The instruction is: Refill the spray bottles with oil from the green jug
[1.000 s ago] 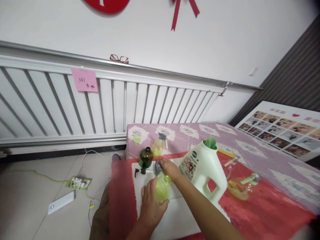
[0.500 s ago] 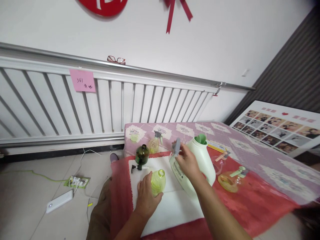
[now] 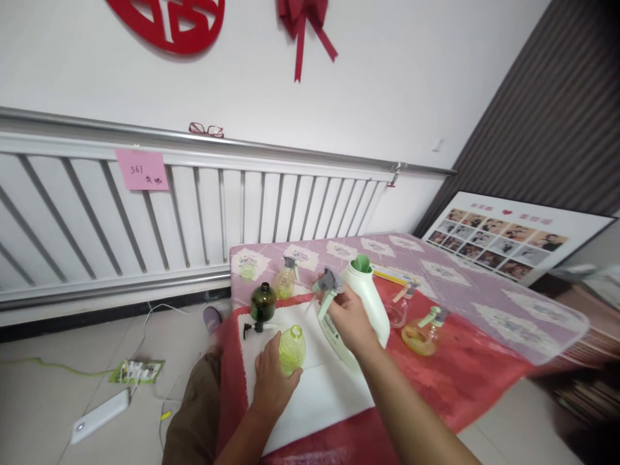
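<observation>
**A:** What are the fingers doing?

**B:** The left hand [image 3: 270,382] has its fingers curled around a small yellow-green bottle [image 3: 291,349], gripping its lower body. The bottle stands upright, uncapped, on a white towel [image 3: 329,394]. The right hand [image 3: 349,318] is raised above the towel, its fingers pinched around a grey and pale green spray head [image 3: 328,289], held in the air just beside a large white jug [image 3: 369,303].

**A:** Where does the small bottle sit among the rest?

**B:** Near the front left of the towel. Behind it stands a round dark green bottle [image 3: 263,302] with a black pump [image 3: 250,328] lying at its base. Further back, a yellow spray bottle [image 3: 285,281] rests on a pink patterned cloth [image 3: 489,284].

**A:** And to the right?

**B:** The jug has a green open spout. Past it, an amber spray bottle [image 3: 422,334] lies on a red cloth [image 3: 465,381]. Behind the table runs a white radiator [image 3: 203,213] with a pink note [image 3: 142,169] stuck on it and glasses [image 3: 206,129] on top.
</observation>
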### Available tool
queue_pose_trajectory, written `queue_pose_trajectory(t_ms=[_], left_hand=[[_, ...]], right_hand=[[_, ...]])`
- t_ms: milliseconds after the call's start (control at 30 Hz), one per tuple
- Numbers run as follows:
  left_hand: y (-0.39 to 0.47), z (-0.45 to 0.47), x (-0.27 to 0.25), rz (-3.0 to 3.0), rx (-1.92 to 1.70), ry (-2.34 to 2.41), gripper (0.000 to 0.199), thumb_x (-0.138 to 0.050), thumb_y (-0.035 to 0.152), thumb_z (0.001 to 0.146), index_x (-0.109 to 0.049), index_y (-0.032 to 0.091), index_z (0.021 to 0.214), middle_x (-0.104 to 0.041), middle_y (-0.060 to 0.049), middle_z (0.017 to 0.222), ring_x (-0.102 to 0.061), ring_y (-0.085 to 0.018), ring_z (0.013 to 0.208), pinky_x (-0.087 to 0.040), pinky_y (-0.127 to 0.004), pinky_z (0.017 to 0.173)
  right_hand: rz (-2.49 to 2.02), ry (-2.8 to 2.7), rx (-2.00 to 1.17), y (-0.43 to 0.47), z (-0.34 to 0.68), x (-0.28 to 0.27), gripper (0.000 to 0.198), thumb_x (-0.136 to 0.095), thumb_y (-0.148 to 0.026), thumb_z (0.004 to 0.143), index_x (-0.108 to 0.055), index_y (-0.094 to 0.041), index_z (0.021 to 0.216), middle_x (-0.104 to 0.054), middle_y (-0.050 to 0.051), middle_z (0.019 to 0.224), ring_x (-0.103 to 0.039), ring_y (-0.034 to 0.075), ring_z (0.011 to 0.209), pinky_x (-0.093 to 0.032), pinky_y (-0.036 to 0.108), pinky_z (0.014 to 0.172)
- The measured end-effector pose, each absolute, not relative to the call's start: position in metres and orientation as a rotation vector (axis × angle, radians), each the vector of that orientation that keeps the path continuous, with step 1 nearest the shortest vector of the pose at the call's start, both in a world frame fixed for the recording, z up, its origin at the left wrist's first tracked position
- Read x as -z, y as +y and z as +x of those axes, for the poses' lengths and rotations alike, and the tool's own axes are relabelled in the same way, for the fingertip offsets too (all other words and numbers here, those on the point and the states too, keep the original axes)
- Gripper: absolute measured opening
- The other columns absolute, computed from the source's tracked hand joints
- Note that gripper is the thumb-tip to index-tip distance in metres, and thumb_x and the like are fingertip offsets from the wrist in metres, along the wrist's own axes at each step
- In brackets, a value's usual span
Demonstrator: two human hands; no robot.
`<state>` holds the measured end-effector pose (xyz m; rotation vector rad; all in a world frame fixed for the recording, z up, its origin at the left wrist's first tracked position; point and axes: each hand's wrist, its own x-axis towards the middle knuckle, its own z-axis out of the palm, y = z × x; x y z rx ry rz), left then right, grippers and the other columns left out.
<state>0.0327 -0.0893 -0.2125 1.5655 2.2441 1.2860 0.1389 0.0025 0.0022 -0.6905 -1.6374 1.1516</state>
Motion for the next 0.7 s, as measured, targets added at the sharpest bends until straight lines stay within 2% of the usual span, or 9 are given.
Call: queue_pose_trajectory(t_ms=[233,333,500,700], left_hand=[[-0.09,0.032,0.217,1.61,-1.311,2.244,0.077,-0.062,0.026,0.076,-0.03,0.017,0.145,-0.053,-0.017,0.144,-0.052,-0.032,0.132,-0.041,-0.046,0.107],[-0.086,0.026,0.231,1.635,-1.354,2.25,0.079,-0.06,0.032,0.077,-0.027,0.016,0.146,-0.054,-0.02,0.141,-0.057,-0.034,0.125,-0.045,-0.05,0.102],[-0.077,0.016,0.247,1.66,-1.288,2.226,0.084,-0.061,0.044,0.073,-0.028,0.016,0.145,-0.057,-0.02,0.134,-0.06,-0.037,0.12,-0.05,-0.05,0.096],[-0.086,0.027,0.227,1.599,-1.286,2.285,0.076,-0.055,0.04,0.079,-0.027,0.017,0.147,-0.055,-0.018,0.137,-0.057,-0.035,0.125,-0.047,-0.048,0.101]], right_hand=[[-0.717,-1.771,-1.141,0.001,0.127,0.039,0.027,-0.068,-0.031,0.076,-0.07,-0.024,0.102,-0.074,0.0,0.092,-0.064,0.018,0.08,-0.051,0.031,0.076],[-0.799,-1.826,-1.107,-0.008,0.126,0.053,0.025,-0.062,-0.022,0.075,-0.071,-0.025,0.098,-0.073,-0.002,0.087,-0.062,0.016,0.078,-0.048,0.028,0.071],[-0.92,-1.884,-1.069,-0.022,0.129,0.074,0.031,-0.06,-0.013,0.071,-0.073,-0.026,0.097,-0.072,-0.003,0.091,-0.063,0.016,0.085,-0.045,0.028,0.076],[-0.951,-1.935,-1.091,-0.027,0.134,0.086,0.033,-0.059,-0.016,0.075,-0.071,-0.026,0.104,-0.074,-0.001,0.099,-0.066,0.019,0.091,-0.047,0.029,0.077]])
